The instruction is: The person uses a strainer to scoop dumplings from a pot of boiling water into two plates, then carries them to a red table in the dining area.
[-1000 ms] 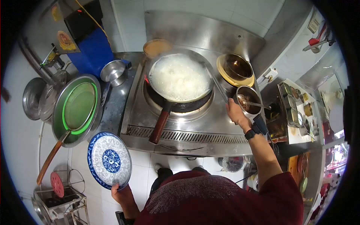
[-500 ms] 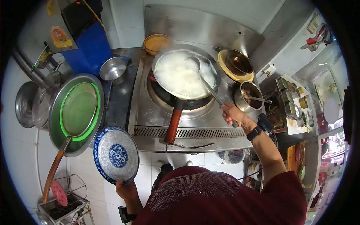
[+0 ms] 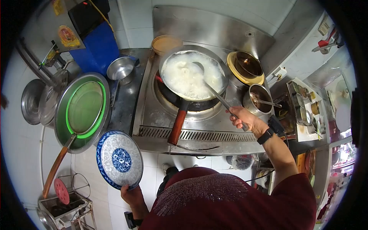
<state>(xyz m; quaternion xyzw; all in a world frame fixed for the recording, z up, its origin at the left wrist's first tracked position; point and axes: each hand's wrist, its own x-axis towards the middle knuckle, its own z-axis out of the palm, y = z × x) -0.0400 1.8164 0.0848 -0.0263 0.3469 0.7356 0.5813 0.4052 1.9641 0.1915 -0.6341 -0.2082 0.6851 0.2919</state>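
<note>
Right grip [image 3: 245, 117] closed round the handle of the ladle [image 3: 220, 97]; its scoop is part-sunk in white froth [image 3: 178, 78], lower edge hidden. Wok [image 3: 222, 63] over the burner [image 3: 161, 91], covering much of it. Left grip [image 3: 133, 196] pinching the near rim of the blue-and-white plate [image 3: 122, 160], left of the stove front; fingers beneath not visible. Tan bowl [image 3: 165, 43] hazy, partly behind wok. Sticker [image 3: 69, 36], upper left: markings illegible. Far right cut off by dark lens border.
</note>
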